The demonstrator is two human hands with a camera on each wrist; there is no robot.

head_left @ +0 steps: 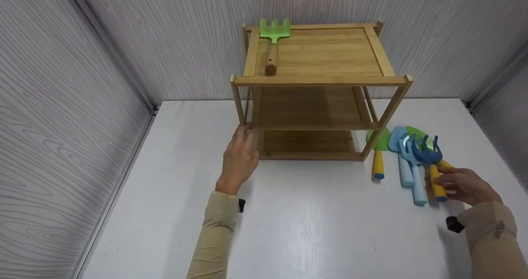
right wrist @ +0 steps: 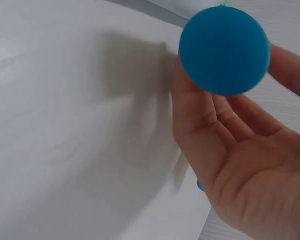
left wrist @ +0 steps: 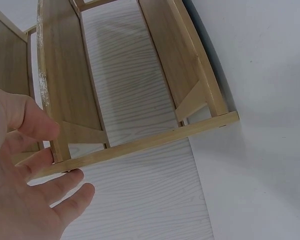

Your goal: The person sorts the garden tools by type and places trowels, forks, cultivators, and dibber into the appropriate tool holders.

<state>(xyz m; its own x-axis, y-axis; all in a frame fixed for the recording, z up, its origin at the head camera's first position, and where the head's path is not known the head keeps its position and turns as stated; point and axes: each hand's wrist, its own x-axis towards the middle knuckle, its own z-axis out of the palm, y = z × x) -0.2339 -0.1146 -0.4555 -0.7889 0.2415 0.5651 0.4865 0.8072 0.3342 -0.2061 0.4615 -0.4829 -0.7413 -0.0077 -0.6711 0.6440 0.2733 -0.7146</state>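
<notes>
My left hand grips the front left post of a wooden three-tier shelf, near the middle tier. In the left wrist view, the thumb and index finger lie on either side of the post, while the other fingers are spread. My right hand holds a dark blue toy hand rake by its yellow handle, above other garden tools. The round blue handle end faces the right wrist camera. Beside it lie a light blue rake, a light blue shovel and a green shovel with a yellow handle.
A green rake with a wooden handle lies on the left of the top tier. Another green tool is partly hidden under the blue rake. The shelf stands on a white table against a grey wood-grain wall.
</notes>
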